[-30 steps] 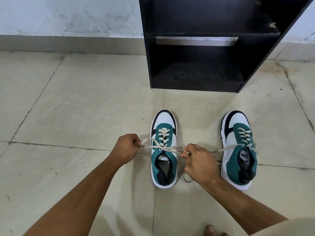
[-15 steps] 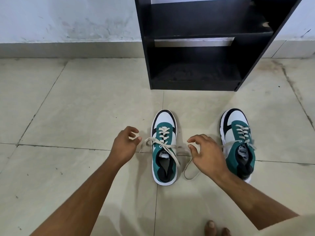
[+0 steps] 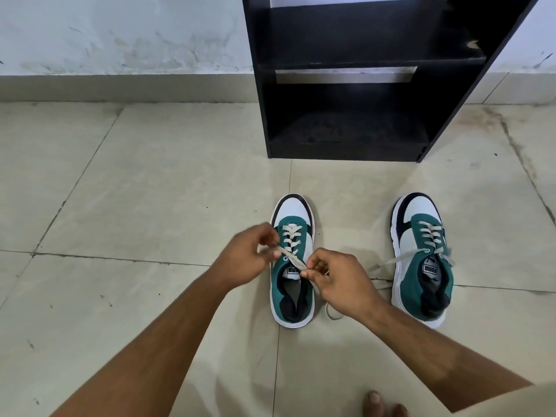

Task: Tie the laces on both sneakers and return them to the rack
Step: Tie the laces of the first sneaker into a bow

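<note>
- Laces (image 3: pixel 290 254), cream and flat, cross over the tongue of the green, white and black left-hand sneaker (image 3: pixel 292 263), which stands on the floor tile just in front of us, toe toward the rack.
- Our left hand (image 3: pixel 246 251) pinches one lace end between thumb and curled fingers, at the shoe's left edge.
- Our right hand (image 3: pixel 337 281) pinches the other lace end over the tongue, fingers nearly closed; a slack loop trails on the floor beneath it.
- We see the matching right-hand sneaker (image 3: pixel 421 260) well apart, untouched, its cream laces (image 3: pixel 391 261) loose and spilling leftward.
- Beyond both shoes stands the black wooden shoe rack (image 3: pixel 361 55) against the white wall (image 3: pixel 120 34).
- Beige floor tiles (image 3: pixel 150 191) lie under everything, and bare toes (image 3: pixel 382 404) show at the bottom edge.
</note>
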